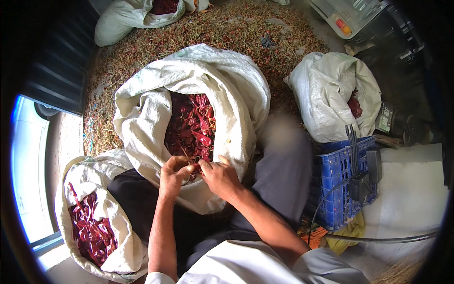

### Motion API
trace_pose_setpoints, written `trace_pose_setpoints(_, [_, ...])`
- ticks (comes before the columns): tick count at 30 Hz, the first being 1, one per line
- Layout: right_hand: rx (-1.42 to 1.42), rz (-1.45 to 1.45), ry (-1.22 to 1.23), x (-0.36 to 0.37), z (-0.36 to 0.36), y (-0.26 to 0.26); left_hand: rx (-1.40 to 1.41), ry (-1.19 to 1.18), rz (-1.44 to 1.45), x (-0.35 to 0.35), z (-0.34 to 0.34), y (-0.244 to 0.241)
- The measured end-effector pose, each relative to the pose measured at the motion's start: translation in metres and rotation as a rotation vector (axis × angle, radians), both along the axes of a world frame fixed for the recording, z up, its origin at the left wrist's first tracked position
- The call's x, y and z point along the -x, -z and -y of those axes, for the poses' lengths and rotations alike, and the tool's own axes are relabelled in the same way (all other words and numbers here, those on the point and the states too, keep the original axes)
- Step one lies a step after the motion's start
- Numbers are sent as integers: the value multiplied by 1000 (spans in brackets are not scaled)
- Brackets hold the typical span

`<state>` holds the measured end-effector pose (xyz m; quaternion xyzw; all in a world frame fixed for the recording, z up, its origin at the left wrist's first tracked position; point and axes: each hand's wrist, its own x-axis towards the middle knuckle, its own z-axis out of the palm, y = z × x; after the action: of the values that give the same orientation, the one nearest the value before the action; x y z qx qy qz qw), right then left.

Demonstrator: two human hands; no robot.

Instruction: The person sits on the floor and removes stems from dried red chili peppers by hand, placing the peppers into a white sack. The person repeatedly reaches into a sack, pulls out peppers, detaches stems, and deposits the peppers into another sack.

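Between my knees a large white woven sack [234,99], its rim rolled outward, holds dried red chili peppers [191,124]. At its near rim, my left hand [172,175] has thumb and forefinger pinched on a dried red chili pepper, mostly hidden by the fingers. Opposite it, the fingertips of my right hand [221,177] close on the same small pepper or its stem. To the left, a smaller open woven sack [124,245] contains glossy, dark red chili peppers [92,230].
Stems and chili scraps [227,28] cover the floor beyond. Another woven sack [330,92] stands at the right, above a blue plastic crate [328,191] with a black antenna device [358,186] on it. A further sack [120,21] lies top left, near a dark corrugated panel [58,56].
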<state>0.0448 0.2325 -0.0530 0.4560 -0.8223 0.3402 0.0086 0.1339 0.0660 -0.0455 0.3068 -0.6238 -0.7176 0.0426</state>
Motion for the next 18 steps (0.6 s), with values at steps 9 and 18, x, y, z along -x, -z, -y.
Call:
trace_pose_setpoints(9, [-224, 355, -40, -23, -11, 11, 439, -28, 91, -20, -39, 13])
trace_pose_setpoints(18, [-114, 637, 16, -29, -10, 33, 740, 131, -51, -19, -53, 4])
